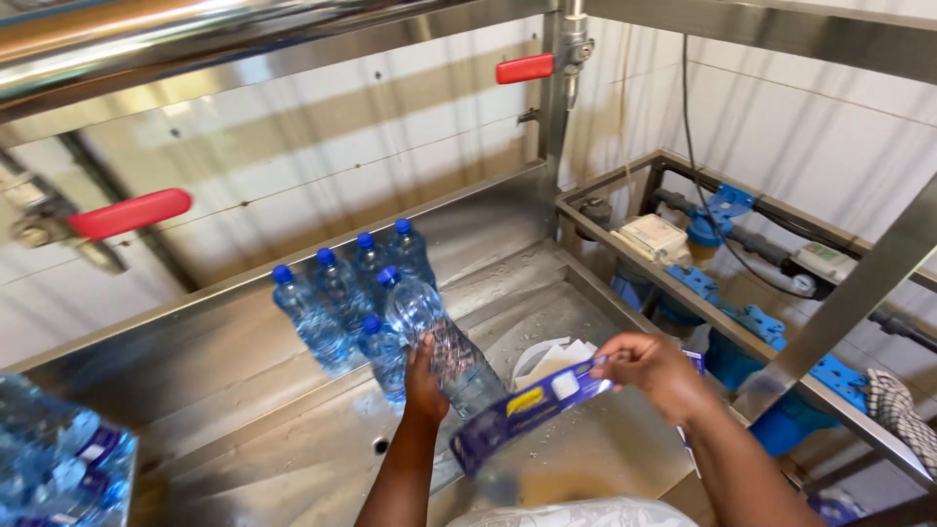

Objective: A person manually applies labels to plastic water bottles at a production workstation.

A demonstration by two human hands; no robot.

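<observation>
Left hand (423, 376) grips tilted clear bottle (444, 342); right hand (656, 369) fingers pinch blue label strip (527, 410), not yet wrapped on. Six unlabelled capped bottles (342, 293) wait on steel tabletop (244, 390).

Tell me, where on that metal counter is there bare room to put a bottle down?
The steel counter lies bare left of the standing bottles, up to the wrapped pack at the near left corner. Another bare strip runs behind them toward the back right corner. It is crowded in the middle, where the left hand grips a bottle and the right hand holds a blue label strip.
</observation>
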